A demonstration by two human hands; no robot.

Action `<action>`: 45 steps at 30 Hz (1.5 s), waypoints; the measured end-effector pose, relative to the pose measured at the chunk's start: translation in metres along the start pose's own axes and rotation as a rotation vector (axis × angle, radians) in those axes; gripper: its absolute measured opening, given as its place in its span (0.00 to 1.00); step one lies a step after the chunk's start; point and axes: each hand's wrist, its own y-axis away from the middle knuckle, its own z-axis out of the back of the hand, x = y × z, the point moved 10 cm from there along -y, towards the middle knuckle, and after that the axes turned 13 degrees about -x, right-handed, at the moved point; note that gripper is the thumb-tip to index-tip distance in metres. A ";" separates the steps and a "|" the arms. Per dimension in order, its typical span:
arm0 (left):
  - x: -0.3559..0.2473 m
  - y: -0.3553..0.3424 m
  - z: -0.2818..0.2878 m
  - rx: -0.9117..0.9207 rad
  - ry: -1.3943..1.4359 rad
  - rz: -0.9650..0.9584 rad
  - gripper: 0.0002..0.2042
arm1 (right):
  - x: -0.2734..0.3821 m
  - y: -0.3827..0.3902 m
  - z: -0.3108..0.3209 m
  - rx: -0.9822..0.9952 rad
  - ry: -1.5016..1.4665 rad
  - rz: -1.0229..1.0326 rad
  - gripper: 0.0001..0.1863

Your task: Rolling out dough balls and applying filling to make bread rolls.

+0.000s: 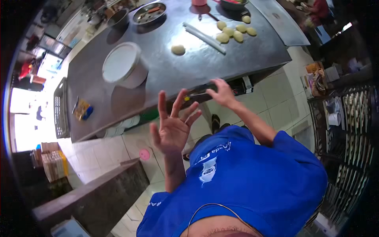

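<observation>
Blue-shirted, the person has the left hand (173, 132) up, palm toward the camera, its grip spread with the fingers well apart. At the right hand (223, 93) the thumb and fingers also stand apart, near the front edge of the dark metal counter (173, 71). Beyond that edge a bare strip of counter lies between the hands and the pale rods (205, 38). To the left a white lidded bucket (136, 73) takes up room, with a small packet (83, 110) nearer the left corner. A round pan (149, 14) sits at the back. One dough ball (178, 49) lies left of the rods, several dough balls (238, 36) right. The rods' long axis slants from back left to front right, the near ends toward the right hand.
</observation>
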 end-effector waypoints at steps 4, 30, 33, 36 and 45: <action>0.073 -0.136 0.069 -0.378 -0.956 0.004 0.30 | -0.129 -0.069 0.145 -0.248 0.057 -0.214 0.24; 0.174 -0.711 0.217 -0.617 -2.618 -0.293 0.19 | -0.366 -0.412 0.306 -0.392 -0.009 -0.399 0.19; 0.215 -0.697 0.167 -0.615 -2.694 -0.463 0.22 | -0.416 -0.470 0.321 -0.341 0.042 -0.229 0.27; 0.288 -0.676 0.133 -0.496 -2.321 -0.438 0.28 | -0.444 -0.534 0.316 -0.288 0.147 0.004 0.42; 0.408 -0.627 0.111 -0.688 -2.101 -0.414 0.35 | -0.453 -0.555 0.280 0.102 0.309 -0.024 0.34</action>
